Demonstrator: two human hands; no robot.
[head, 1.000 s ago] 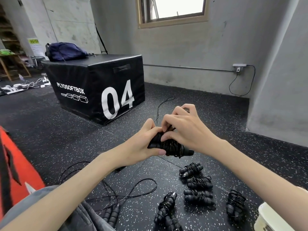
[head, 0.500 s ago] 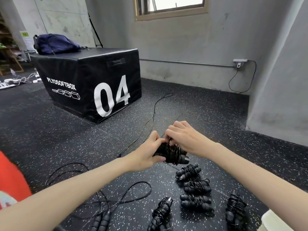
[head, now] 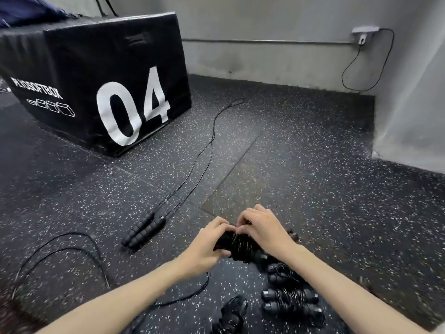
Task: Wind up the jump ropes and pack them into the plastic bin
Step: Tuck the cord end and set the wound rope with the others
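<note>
A black jump rope wound around its two handles is low over the floor between my hands. My left hand grips its left end, thumb and fingers curled round the handles. My right hand pinches the cord on top of the coil. Wound rope bundles lie on the floor just below, with another bundle left of them. An unwound rope lies with its handles side by side and its cord trailing away toward the box. The plastic bin is out of view.
A black soft plyo box marked 04 stands at the far left with a blue bag on top. Loose black cord loops lie at the left. Grey walls close the back and right; a cable hangs from a wall socket.
My view has tipped down and moved closer to the floor. Both hands have lowered the wound rope toward the bundles. The bin's white corner has left the frame.
</note>
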